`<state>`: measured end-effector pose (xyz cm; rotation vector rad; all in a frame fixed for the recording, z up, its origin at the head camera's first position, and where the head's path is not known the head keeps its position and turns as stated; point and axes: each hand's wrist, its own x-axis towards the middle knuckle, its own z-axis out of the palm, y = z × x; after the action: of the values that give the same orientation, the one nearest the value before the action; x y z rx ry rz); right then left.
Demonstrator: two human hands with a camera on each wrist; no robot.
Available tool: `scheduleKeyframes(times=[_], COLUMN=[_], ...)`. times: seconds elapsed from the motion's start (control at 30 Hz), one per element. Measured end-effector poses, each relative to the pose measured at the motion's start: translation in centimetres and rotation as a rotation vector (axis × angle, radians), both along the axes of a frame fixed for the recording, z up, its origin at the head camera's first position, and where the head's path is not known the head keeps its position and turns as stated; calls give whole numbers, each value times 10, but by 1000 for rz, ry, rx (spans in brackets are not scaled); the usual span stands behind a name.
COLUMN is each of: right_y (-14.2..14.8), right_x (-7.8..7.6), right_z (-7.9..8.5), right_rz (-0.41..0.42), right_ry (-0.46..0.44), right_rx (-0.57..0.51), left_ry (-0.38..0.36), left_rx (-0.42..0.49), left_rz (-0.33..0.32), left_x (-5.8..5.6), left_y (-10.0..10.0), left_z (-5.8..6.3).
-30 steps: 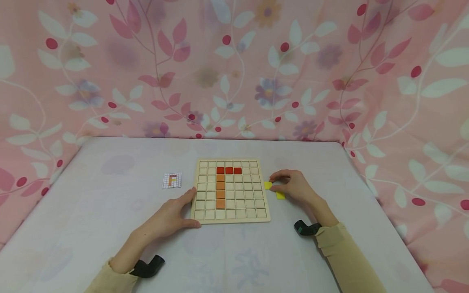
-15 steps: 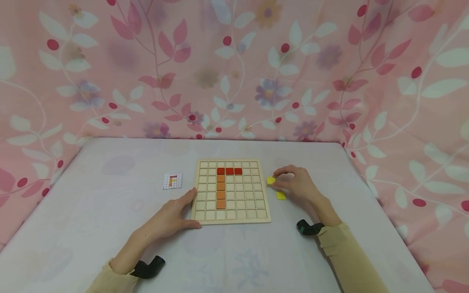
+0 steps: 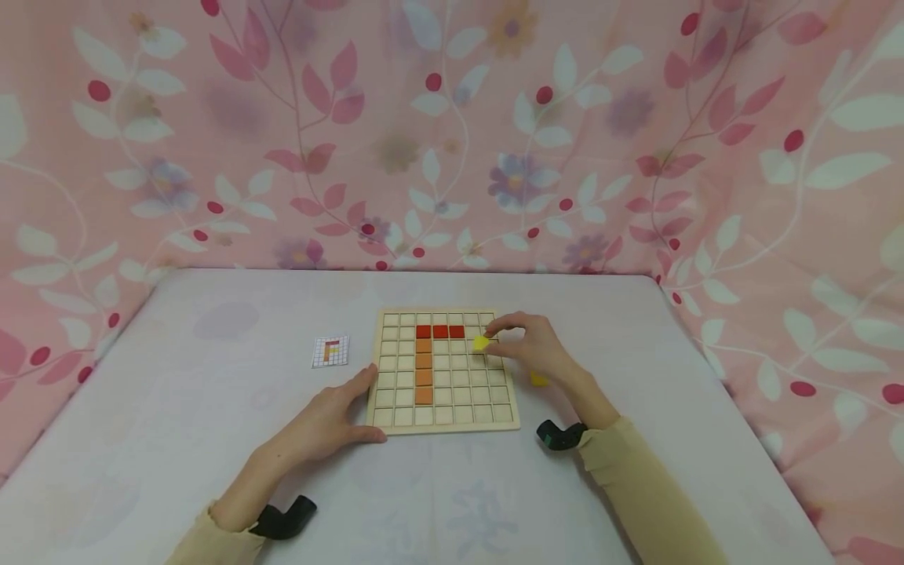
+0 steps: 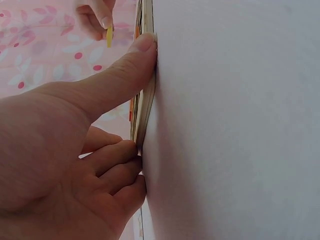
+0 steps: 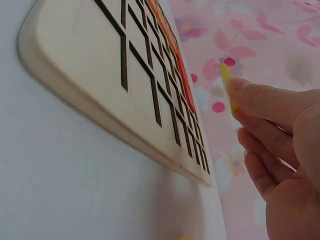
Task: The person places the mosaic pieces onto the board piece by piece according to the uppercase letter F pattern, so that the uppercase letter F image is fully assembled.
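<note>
A square wooden grid board [image 3: 452, 430] lies flat on the table, with a row of red tiles [image 3: 441, 332] and a column of orange tiles [image 3: 424, 361] set in its cells. My left hand [image 3: 321, 420] holds the board by its near left corner, thumb on the front edge and fingers against the left side. Between thumb and fingertips, my right hand [image 3: 537, 349] pinches a yellow square tile [image 3: 481, 344] over the board's right columns. In the right wrist view this yellow tile [image 5: 228, 86] is held up above the board.
Another yellow tile [image 3: 540, 379] lies on the table right of the board, partly under the right hand. A small printed pattern card [image 3: 330, 351] rests left of the board. A floral curtain [image 3: 452, 157] hangs behind the table [image 3: 233, 337].
My right hand lifts the yellow tile off the table beside the board and carries it left over the board. My left hand stays at the board's corner.
</note>
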<state>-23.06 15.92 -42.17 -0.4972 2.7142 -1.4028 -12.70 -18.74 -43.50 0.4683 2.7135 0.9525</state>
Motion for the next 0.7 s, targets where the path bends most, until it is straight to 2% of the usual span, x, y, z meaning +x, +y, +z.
scheduleKeyframes(times=[0.33, 0.7], right_y=[-36, -48], right_x=[-1, 0], right_z=[-5, -4], right_rz=[37, 103], right_ry=[-38, 23], right_rx=[-16, -30], left_ry=[3, 0], left_rx=[0, 0], left_rz=[5, 8], left_x=[0, 0], left_y=[-1, 0], left_z=[-1, 0])
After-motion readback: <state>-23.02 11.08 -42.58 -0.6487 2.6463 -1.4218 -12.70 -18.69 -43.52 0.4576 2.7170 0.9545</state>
